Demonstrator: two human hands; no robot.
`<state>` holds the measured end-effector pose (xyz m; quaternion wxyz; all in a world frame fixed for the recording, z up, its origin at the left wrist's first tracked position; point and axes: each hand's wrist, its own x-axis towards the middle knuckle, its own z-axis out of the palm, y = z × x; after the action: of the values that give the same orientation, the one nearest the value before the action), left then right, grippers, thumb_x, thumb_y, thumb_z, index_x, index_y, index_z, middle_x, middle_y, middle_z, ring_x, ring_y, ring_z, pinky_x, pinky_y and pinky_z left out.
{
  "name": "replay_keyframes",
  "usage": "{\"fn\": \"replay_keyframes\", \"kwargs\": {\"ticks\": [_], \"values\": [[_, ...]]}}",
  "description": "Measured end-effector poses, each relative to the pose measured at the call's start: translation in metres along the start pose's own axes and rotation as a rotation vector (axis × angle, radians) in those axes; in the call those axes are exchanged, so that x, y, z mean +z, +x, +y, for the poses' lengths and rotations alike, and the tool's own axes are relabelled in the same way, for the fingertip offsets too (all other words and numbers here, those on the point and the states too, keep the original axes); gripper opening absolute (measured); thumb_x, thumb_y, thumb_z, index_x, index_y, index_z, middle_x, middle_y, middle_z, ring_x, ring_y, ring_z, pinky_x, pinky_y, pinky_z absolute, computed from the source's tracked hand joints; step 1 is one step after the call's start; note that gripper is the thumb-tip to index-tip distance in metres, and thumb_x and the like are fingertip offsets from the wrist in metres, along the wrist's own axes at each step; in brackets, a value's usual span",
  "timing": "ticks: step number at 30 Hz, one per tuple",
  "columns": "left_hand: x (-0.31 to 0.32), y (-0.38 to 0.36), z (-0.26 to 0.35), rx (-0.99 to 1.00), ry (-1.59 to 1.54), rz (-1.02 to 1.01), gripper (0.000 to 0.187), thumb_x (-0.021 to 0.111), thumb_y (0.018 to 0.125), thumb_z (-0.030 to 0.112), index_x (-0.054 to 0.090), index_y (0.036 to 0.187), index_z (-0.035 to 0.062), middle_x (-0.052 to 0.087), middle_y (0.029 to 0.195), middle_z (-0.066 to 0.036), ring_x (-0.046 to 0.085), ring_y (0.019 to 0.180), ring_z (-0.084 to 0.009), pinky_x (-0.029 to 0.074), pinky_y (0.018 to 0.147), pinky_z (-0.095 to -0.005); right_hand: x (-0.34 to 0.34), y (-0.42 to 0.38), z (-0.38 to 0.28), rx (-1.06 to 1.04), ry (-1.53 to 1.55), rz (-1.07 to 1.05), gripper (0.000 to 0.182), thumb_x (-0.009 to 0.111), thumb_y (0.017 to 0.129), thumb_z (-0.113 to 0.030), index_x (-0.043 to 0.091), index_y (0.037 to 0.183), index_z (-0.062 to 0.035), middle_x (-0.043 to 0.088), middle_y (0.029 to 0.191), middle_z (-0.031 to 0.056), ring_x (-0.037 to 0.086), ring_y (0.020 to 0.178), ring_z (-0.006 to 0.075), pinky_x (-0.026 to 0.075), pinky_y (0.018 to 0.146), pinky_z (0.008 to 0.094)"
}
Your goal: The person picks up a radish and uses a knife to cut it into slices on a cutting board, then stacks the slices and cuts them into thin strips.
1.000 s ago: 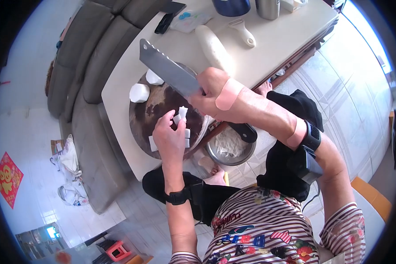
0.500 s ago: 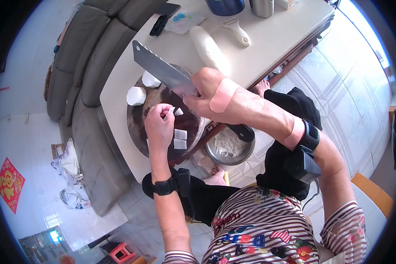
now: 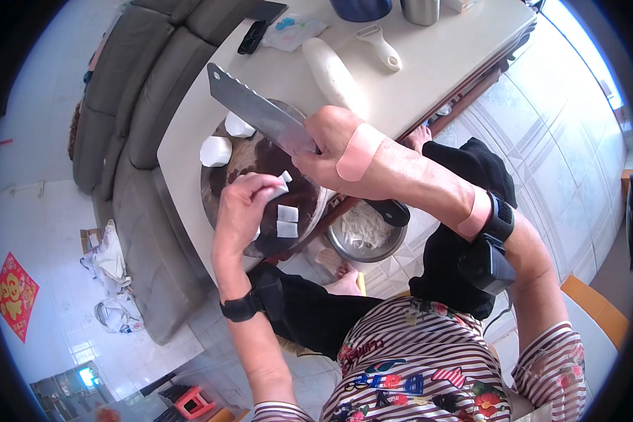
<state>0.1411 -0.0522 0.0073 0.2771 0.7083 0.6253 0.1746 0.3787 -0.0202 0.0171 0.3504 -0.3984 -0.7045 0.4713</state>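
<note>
My right hand (image 3: 330,151) grips a large cleaver (image 3: 260,109), its blade reaching up and left above a round dark cutting board (image 3: 260,246). Over the board, my left hand (image 3: 243,207) pinches a small white piece (image 3: 281,186) between thumb and fingers. Just right of that hand, two flat white slices (image 3: 287,221) lie on the board. Two thick white chunks, one of them at the board's left edge (image 3: 216,151), stand near its far side. Part of another white piece shows beside my left wrist.
Beyond the board lie a long white radish (image 3: 330,74), a peeler (image 3: 380,48), a plastic bag (image 3: 294,33) and a black phone-like object (image 3: 252,37). A metal bowl of white shreds (image 3: 366,232) sits below the table edge. A grey sofa (image 3: 141,232) stands at left.
My left hand has moved slightly down and left and turned, with its fingers now pointing right at the small white piece. My right hand and the cleaver have barely moved.
</note>
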Motion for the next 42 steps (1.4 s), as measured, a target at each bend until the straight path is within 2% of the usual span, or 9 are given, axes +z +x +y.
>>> {"fn": "replay_keyframes", "kwargs": {"ticks": [2, 6, 9, 19, 25, 29, 33, 36, 42], "values": [[0.002, -0.002, -0.003, 0.064, 0.097, -0.151, 0.014, 0.06, 0.083, -0.001, 0.07, 0.093, 0.0011, 0.066, 0.087, -0.007, 0.06, 0.083, -0.0172, 0.047, 0.076, -0.0294, 0.003, 0.001, 0.004, 0.014, -0.025, -0.008, 0.034, 0.059, 0.08, -0.017, 0.05, 0.068, 0.0128, 0.038, 0.056, 0.0237, 0.038, 0.051, 0.0264, 0.041, 0.052, 0.0393], [0.008, 0.0, -0.013, 0.116, 0.004, -0.19, 0.011, 0.063, 0.081, 0.001, 0.069, 0.091, 0.0001, 0.066, 0.085, -0.006, 0.058, 0.082, -0.0172, 0.046, 0.076, -0.0295, 0.008, 0.003, 0.011, -0.064, 0.004, -0.014, 0.03, 0.056, 0.081, -0.014, 0.049, 0.067, 0.0109, 0.035, 0.055, 0.021, 0.033, 0.051, 0.0233, 0.037, 0.049, 0.0396], [0.013, 0.001, -0.012, 0.073, 0.103, -0.16, 0.013, 0.062, 0.08, 0.007, 0.07, 0.09, 0.0048, 0.067, 0.085, -0.007, 0.058, 0.084, -0.0236, 0.046, 0.078, -0.0335, 0.005, 0.001, 0.008, -0.06, 0.002, -0.011, 0.028, 0.055, 0.081, -0.013, 0.049, 0.067, 0.0104, 0.035, 0.055, 0.0208, 0.032, 0.051, 0.0234, 0.037, 0.049, 0.0396], [0.019, -0.001, -0.012, 0.174, 0.136, -0.115, 0.015, 0.062, 0.08, 0.001, 0.068, 0.093, 0.0042, 0.063, 0.084, -0.009, 0.061, 0.08, -0.0249, 0.049, 0.073, -0.0335, 0.004, -0.001, 0.007, -0.033, 0.001, -0.02, 0.026, 0.055, 0.08, -0.013, 0.051, 0.068, 0.0103, 0.04, 0.056, 0.0231, 0.036, 0.05, 0.0275, 0.039, 0.051, 0.0404], [0.022, -0.004, -0.018, 0.127, 0.007, -0.11, 0.013, 0.06, 0.08, -0.002, 0.065, 0.091, 0.002, 0.061, 0.082, -0.009, 0.061, 0.074, -0.0213, 0.048, 0.069, -0.0298, 0.005, 0.002, 0.011, -0.064, -0.025, -0.047, 0.023, 0.053, 0.08, -0.012, 0.052, 0.07, 0.0086, 0.04, 0.056, 0.0223, 0.035, 0.051, 0.0282, 0.04, 0.052, 0.0404], [0.023, -0.008, -0.019, 0.133, -0.029, -0.107, 0.012, 0.062, 0.08, -0.004, 0.065, 0.092, -0.0016, 0.062, 0.084, -0.005, 0.057, 0.071, -0.0128, 0.047, 0.067, -0.0256, 0.005, 0.002, 0.013, -0.056, -0.021, -0.068, 0.021, 0.053, 0.08, -0.011, 0.053, 0.072, 0.0077, 0.04, 0.056, 0.0216, 0.035, 0.051, 0.0288, 0.04, 0.052, 0.0402], [0.023, -0.008, -0.019, -0.003, 0.006, 0.036, 0.016, 0.061, 0.082, -0.001, 0.066, 0.097, 0.0015, 0.063, 0.088, -0.009, 0.062, 0.074, -0.0197, 0.049, 0.07, -0.0278, 0.005, 0.0, 0.01, -0.056, -0.031, -0.033, 0.022, 0.054, 0.08, -0.012, 0.054, 0.073, 0.0087, 0.043, 0.057, 0.0239, 0.041, 0.051, 0.0308, 0.042, 0.053, 0.0405], [0.024, -0.002, -0.026, 0.082, 0.122, 0.138, 0.019, 0.066, 0.078, -0.003, 0.066, 0.097, -0.0003, 0.063, 0.088, -0.006, 0.057, 0.07, -0.0123, 0.049, 0.066, -0.0252, 0.0, -0.001, 0.004, -0.041, -0.045, -0.036, 0.025, 0.055, 0.079, -0.013, 0.054, 0.072, 0.0108, 0.045, 0.058, 0.0261, 0.046, 0.051, 0.0331, 0.044, 0.053, 0.041], [0.021, 0.007, -0.033, 0.023, 0.242, 0.076, 0.016, 0.069, 0.077, 0.001, 0.065, 0.092, -0.0007, 0.065, 0.086, -0.006, 0.06, 0.069, -0.0129, 0.05, 0.065, -0.0263, 0.0, -0.002, 0.002, -0.034, -0.058, -0.025, 0.029, 0.056, 0.08, -0.015, 0.053, 0.071, 0.0127, 0.046, 0.059, 0.0281, 0.052, 0.054, 0.0369, 0.045, 0.055, 0.0425]]}}
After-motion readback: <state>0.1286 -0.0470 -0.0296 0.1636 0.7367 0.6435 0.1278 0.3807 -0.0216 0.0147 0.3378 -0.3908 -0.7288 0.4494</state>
